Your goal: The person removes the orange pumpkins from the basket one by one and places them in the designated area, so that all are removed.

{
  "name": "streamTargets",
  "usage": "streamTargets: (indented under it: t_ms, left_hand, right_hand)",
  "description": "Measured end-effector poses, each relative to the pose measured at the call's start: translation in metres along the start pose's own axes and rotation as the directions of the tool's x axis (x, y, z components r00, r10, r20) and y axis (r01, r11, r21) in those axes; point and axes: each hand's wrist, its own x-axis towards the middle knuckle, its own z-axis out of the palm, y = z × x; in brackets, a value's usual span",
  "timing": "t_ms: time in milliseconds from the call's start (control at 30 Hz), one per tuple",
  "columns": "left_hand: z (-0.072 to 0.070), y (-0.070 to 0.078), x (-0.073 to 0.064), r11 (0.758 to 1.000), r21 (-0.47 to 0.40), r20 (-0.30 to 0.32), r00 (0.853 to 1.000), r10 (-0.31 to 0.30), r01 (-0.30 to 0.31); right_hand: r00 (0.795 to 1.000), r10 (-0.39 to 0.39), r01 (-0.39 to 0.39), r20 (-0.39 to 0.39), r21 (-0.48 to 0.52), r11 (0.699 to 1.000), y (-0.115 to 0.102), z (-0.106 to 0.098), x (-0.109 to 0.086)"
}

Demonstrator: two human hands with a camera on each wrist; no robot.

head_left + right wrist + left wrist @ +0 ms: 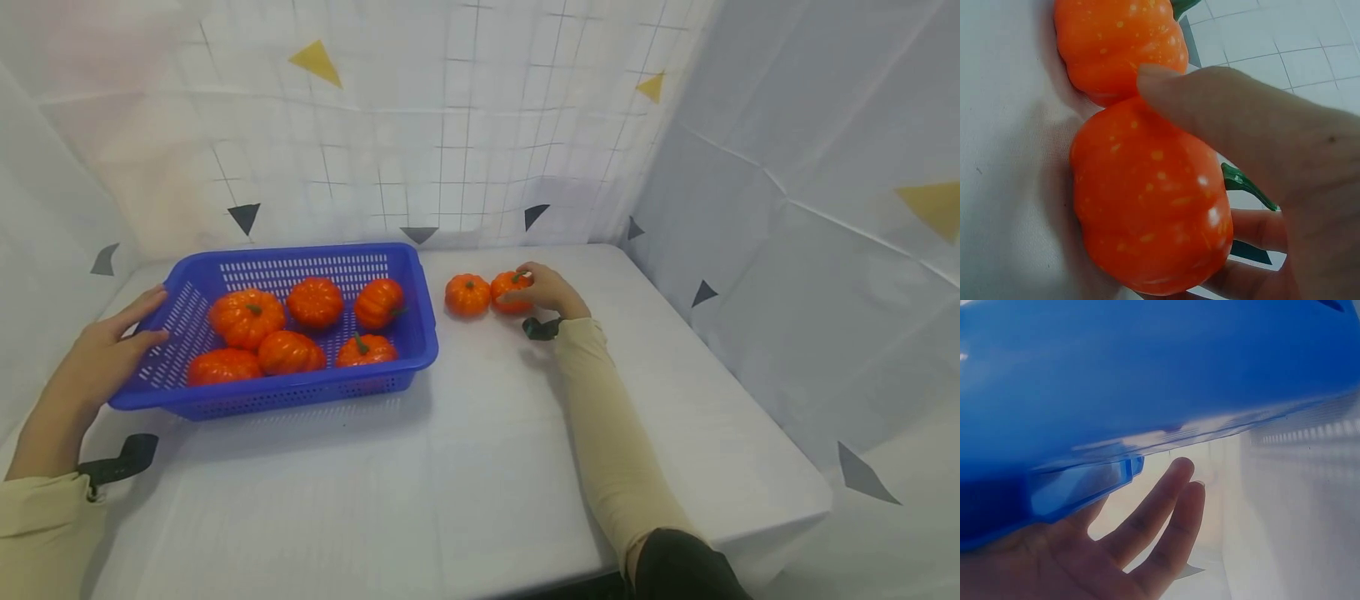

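My right hand point(551, 292) curls round a small orange toy pumpkin point(1150, 200) with a green stem. Its thumb lies where this pumpkin meets a second pumpkin point(467, 296); other fingers show on the far side in the right wrist view. Both pumpkins sit on the white table right of a blue plastic basket point(300, 392). Several more pumpkins, one at the upper left point(247, 318), lie inside the basket. At the basket's left rim rests my left hand point(97, 358), thumb and a finger reaching over the edge. Two fairly straight fingers point(1169, 531) extend outside the rim in the left wrist view.
White sheeting with grid lines point(465, 125) hangs behind the table point(495, 458). A plain grey-white sheet point(795, 275) stands along the right side. Dark straps point(123, 458) go round the wrists. The table's right edge slants toward the front.
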Motion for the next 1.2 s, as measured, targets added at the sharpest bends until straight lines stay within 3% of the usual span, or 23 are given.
streamTargets:
  t_ms: [300,833,1000,1200]
  left_hand:
    - [0.001,-0.002,0.0,1.0,-0.002,-0.005,1.0,0.017,-0.017]
    - [0.001,-0.003,0.001,1.0,0.0,-0.001,1.0,-0.007,0.007]
    - [0.001,0.0,0.001,1.0,-0.001,-0.003,1.0,-0.017,0.017]
    - [0.001,-0.002,0.001,1.0,-0.016,-0.002,1.0,-0.015,0.015]
  right_hand:
    - [1.0,0.013,-0.013,0.022,-0.001,1.0,-0.005,-0.006,-0.005]
    - [0.992,-0.023,0.024,-0.121,0.006,1.0,-0.049,-0.022,-0.028]
    - [0.979,-0.106,0.105,-0.172,-0.016,0.994,-0.068,-0.028,-0.034]
    - [0.93,-0.273,0.276,-0.246,-0.022,0.961,-0.103,-0.03,-0.048]
